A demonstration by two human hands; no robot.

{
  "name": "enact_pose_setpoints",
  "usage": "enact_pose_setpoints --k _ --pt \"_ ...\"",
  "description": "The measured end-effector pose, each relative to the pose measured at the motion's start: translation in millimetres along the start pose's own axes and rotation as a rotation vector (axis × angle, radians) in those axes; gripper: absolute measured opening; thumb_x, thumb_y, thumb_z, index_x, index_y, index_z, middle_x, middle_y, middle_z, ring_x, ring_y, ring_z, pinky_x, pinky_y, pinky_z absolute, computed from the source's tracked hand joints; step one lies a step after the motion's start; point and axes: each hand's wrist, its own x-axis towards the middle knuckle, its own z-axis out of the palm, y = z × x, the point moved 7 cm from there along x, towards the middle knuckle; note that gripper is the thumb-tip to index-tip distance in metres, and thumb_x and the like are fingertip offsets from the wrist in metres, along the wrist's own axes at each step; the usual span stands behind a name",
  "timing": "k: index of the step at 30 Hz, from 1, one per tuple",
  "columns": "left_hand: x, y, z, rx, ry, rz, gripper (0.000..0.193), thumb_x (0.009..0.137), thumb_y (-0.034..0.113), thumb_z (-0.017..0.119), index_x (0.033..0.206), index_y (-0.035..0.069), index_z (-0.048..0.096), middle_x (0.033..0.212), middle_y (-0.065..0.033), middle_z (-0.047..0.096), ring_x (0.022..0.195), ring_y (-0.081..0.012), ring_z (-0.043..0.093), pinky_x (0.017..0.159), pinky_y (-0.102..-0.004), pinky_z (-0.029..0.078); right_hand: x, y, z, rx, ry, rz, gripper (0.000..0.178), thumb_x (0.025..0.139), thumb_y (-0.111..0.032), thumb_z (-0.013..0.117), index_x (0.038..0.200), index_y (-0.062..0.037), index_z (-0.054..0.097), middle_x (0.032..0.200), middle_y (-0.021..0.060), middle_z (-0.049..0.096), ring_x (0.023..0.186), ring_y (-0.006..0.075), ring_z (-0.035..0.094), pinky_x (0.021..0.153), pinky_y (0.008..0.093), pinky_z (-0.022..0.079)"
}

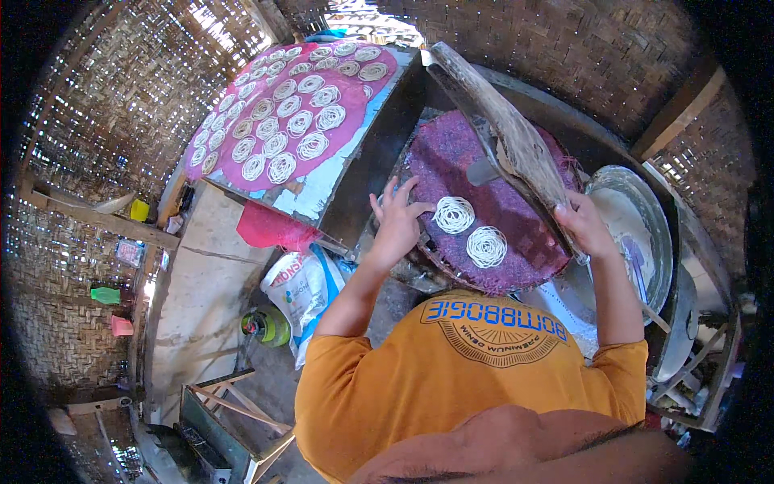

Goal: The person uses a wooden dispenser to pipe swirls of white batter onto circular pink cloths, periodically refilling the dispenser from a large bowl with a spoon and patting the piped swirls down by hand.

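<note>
Right: your hand (584,226) grasps the long weathered wooden beam (520,133), seemingly for leverage | Left: your hand (397,222), fingers spread, clenches nothing at the round purple woven mat (443,165)'s rim, likely steadying it | Two white lacy strand discs (454,215) lie on it, not overlapping, perhaps against sticking

Woven bamboo walls (72,278) along the left, pricked with daylight and crossed by a wooden rail (105,218); more woven wall (564,44) across the far side, with a slanting timber (681,113) at right. Bright opening (375,28) far off. Grey floor (395,302) below, wooden frame (272,456) near left.
</note>
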Motion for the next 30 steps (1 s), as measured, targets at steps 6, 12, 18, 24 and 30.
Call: enact_pose_setpoints --k 6,12,18,24,30 --pt "-4 2 -17 -0.027 0.072 -0.111 0.028 0.065 -0.004 0.049 0.079 0.017 0.062 0.125 -0.0056 0.038 0.122 -0.0345 0.022 0.092 -0.0635 0.007 -4 1 -2 -0.005 0.012 -0.012 0.044 0.076 -0.039 0.058 0.093 0.0013 0.051 0.068 0.0062 0.054 0.054 0.0119 0.05 0.047 0.0243 0.042" --pt "-13 13 -13 0.03 0.012 -0.027 0.024 0.064 -0.003 0.05 0.075 0.016 0.061 0.122 -0.0071 0.039 0.121 -0.0355 0.022 0.091 -0.0645 0.007 -3 4 -1 0.014 0.013 -0.013 0.044 0.076 -0.039 0.057 0.094 0.0015 0.052 0.069 0.0056 0.054 0.054 0.0117 0.051 0.047 0.0247 0.042" --pt "-5 18 -16 -0.085 0.093 0.062 0.023 0.062 -0.002 0.051 0.074 0.014 0.062 0.121 -0.0087 0.039 0.121 -0.036 0.023 0.091 -0.0655 0.007 -2 4 1 -0.013 -0.007 0.001 0.055 0.071 -0.046 0.061 0.095 0.0025 0.051 0.068 0.0079 0.055 0.054 0.0136 0.051 0.047 0.0253 0.042" --pt "-8 18 -15 0.098 0.015 0.028 0.025 0.064 0.0 0.051 0.077 0.016 0.065 0.12 -0.009 0.04 0.12 -0.0353 0.024 0.092 -0.0631 0.009 -5 2 3 -0.025 -0.025 0.001 0.046 0.074 -0.038 0.059 0.096 0.0015 0.051 0.069 0.0059 0.055 0.053 0.0118 0.051 0.048 0.025 0.042" --pt "-1 16 -25 -0.128 0.049 0.058 0.025 0.066 0.003 0.052 0.086 0.013 0.063 0.12 -0.0073 0.042 0.12 -0.0323 0.028 0.094 -0.0591 0.014 -5 6 1 -0.006 -0.014 -0.014 0.045 0.075 -0.038 0.059 0.096 0.0008 0.051 0.069 0.0062 0.055 0.053 0.0116 0.051 0.048 0.0248 0.042"
